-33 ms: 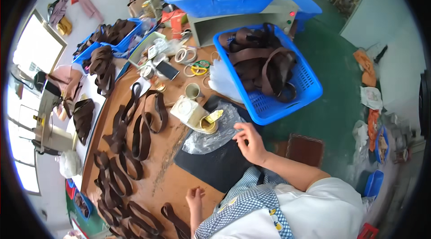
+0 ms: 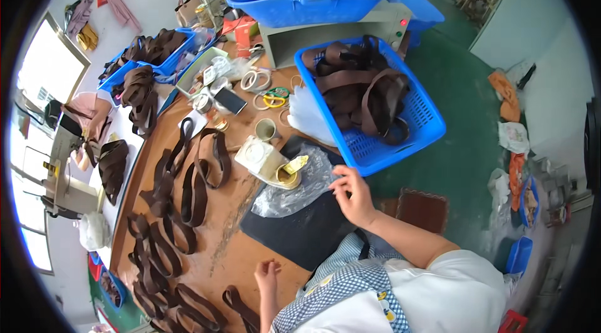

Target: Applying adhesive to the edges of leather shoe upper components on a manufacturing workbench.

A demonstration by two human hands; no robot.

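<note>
My right hand (image 2: 354, 196) hovers beside the near corner of a blue plastic basket (image 2: 432, 128), its fingers half bent and apart, with nothing seen in them. Left of it, crumpled clear plastic (image 2: 275, 201) lies on a black mat (image 2: 294, 236). A whitish block-shaped container (image 2: 258, 154) and a small round pot with a yellow piece (image 2: 288, 174) sit at the plastic's far edge. My left hand (image 2: 268, 273) is over the brown tabletop at the table's near side, fingers loosely bent, nothing visible in it. Dark brown strap loops (image 2: 194, 195) lie to its left.
Brown straps (image 2: 366, 92) fill the basket, and another blue bin (image 2: 307, 7) stands above a grey machine. A grey cup (image 2: 266, 128), a phone (image 2: 230, 101), yellow-handled scissors (image 2: 274, 100) and tape rolls (image 2: 255, 80) lie on the table. A brown stool (image 2: 422, 213) stands at right.
The whole view shifts slightly. Both hands keep nearly the same pose, and nothing is picked up or put down.
</note>
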